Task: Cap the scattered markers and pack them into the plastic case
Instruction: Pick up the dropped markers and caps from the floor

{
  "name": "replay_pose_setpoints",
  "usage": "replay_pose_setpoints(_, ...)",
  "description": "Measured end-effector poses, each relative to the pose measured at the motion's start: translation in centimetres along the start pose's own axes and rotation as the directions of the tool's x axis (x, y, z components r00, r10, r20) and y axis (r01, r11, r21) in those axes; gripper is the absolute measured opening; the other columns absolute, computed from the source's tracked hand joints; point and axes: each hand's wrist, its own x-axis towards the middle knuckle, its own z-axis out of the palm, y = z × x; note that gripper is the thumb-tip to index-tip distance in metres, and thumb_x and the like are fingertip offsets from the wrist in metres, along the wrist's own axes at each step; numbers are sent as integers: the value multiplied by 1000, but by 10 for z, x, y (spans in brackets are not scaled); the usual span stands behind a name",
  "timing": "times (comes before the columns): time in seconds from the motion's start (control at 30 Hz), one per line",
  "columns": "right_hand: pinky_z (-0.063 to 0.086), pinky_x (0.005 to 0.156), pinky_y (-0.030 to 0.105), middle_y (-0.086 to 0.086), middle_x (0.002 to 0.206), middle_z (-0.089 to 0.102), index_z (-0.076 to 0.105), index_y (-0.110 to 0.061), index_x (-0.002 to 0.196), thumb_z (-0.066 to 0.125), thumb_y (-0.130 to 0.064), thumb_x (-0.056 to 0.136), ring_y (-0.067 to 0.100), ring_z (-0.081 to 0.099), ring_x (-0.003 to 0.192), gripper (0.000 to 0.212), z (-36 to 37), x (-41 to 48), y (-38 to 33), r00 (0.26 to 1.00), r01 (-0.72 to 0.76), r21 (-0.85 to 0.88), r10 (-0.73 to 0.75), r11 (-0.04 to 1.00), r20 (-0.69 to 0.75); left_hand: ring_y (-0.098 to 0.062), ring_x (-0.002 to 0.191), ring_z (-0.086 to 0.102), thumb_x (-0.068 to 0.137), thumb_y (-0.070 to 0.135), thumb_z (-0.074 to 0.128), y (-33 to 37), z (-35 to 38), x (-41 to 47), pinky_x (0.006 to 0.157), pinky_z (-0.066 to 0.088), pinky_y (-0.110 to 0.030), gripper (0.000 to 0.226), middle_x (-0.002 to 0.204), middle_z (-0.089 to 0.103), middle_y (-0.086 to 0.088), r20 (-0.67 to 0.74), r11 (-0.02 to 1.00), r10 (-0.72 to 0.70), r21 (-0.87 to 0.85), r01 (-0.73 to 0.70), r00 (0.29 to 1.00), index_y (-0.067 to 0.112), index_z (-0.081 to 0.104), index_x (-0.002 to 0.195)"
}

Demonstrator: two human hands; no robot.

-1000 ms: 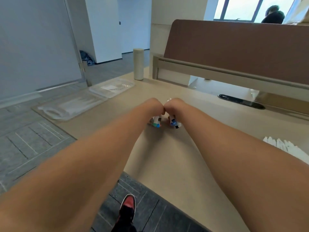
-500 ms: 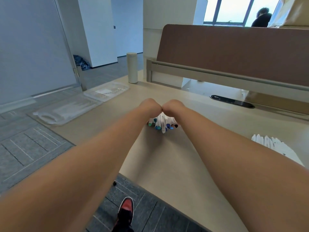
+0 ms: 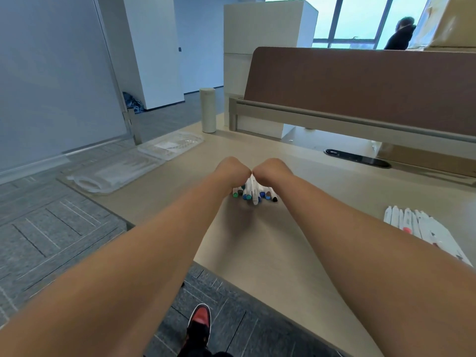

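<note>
Both hands, left [image 3: 233,171] and right [image 3: 270,171], touching at twelve o'clock, fingers closed around a marker bundle [image 3: 253,193].

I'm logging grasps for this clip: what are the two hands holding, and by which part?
Both the left hand and the right hand clasp one bundle of markers by its far ends; the coloured caps stick out toward the camera.

Two hands, the left hand [image 3: 233,171] and right hand [image 3: 270,171], met over one bundle of markers [image 3: 253,193]. Left of them lay two clear plastic case halves [image 3: 113,173]. One white bottle [image 3: 207,110] stood beyond.
</note>
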Motion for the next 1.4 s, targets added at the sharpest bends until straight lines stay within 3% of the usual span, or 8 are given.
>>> replay_pose_setpoints(0.23, 32, 50, 28, 4, 66, 46, 44, -13, 65, 50, -14, 85, 23, 44, 59, 22, -7, -23, -12, 989, 31, 229, 4, 973, -148, -15, 58, 36, 91, 7, 54, -4, -17, -23, 52, 32, -26, 11, 69, 43, -3, -63, 988, -33, -153, 23, 997, 8, 54, 80)
replay_pose_setpoints(0.43, 25, 48, 29, 4, 57, 40, 39, -13, 59, 52, -16, 85, 25, 39, 55, 30, 6, -85, -68, 956, 251, 372, -170, 893, -238, -30, 90, 66, 88, 14, 57, -49, -71, -83, 83, 56, -38, 11, 90, 67, -10, -190, 926, -56, -377, -20, 980, 11, 67, 86)
replay_pose_setpoints(0.57, 27, 54, 30, 2, 54, 35, 36, -15, 54, 55, -15, 85, 24, 36, 56, 37, 38, -156, -120, 926, 375, 454, -310, 808, -214, -23, 67, 62, 92, 8, 52, -108, -119, -156, 61, 50, -29, 17, 79, 63, -9, -263, 868, -113, -496, -34, 958, 11, 61, 79)
replay_pose_setpoints(0.73, 34, 56, 32, 8, 61, 50, 59, -6, 63, 56, -15, 85, 20, 43, 58, 24, 103, -249, -171, 883, 438, 562, -454, 702, -122, -20, 62, 60, 95, 11, 53, -214, -158, -260, 58, 51, -32, 12, 75, 63, -8, -315, 881, -196, -472, 26, 929, 11, 61, 86)
replay_pose_setpoints(0.83, 40, 60, 34, 7, 67, 56, 66, 4, 84, 57, -19, 90, 18, 49, 60, 25, 159, -293, -192, 833, 492, 526, -550, 694, -53, -18, 60, 60, 96, 13, 55, -281, -160, -312, 60, 53, -32, 10, 77, 65, -7, -339, 888, -287, -446, 115, 896, 11, 62, 90)
replay_pose_setpoints(1.0, 42, 61, 33, 6, 67, 58, 66, 0, 84, 57, -20, 91, 20, 52, 62, 23, 271, -343, -199, 794, 493, 445, -596, 748, 122, -26, 65, 62, 91, 13, 58, -390, -135, -368, 74, 57, -47, 13, 75, 65, -10, -332, 857, -437, -435, 276, 836, 18, 59, 78)
replay_pose_setpoints(1.2, 40, 61, 32, 2, 60, 54, 56, -12, 65, 54, -18, 91, 20, 51, 61, 26, 404, -347, -193, 764, 441, 351, -551, 826, 336, -32, 79, 68, 93, 16, 55, -505, -85, -371, 77, 58, -47, 18, 81, 69, -10, -260, 813, -566, -328, 480, 782, 19, 57, 75)
replay_pose_setpoints(1.4, 36, 58, 30, 2, 73, 56, 52, -13, 78, 52, -24, 94, 21, 53, 68, 19, 537, -290, -177, 741, 420, 228, -477, 878, 473, -33, 76, 69, 91, 17, 54, -615, -20, -313, 74, 58, -47, 17, 79, 70, -15, -149, 732, -677, -242, 637, 721, 10, 61, 77)
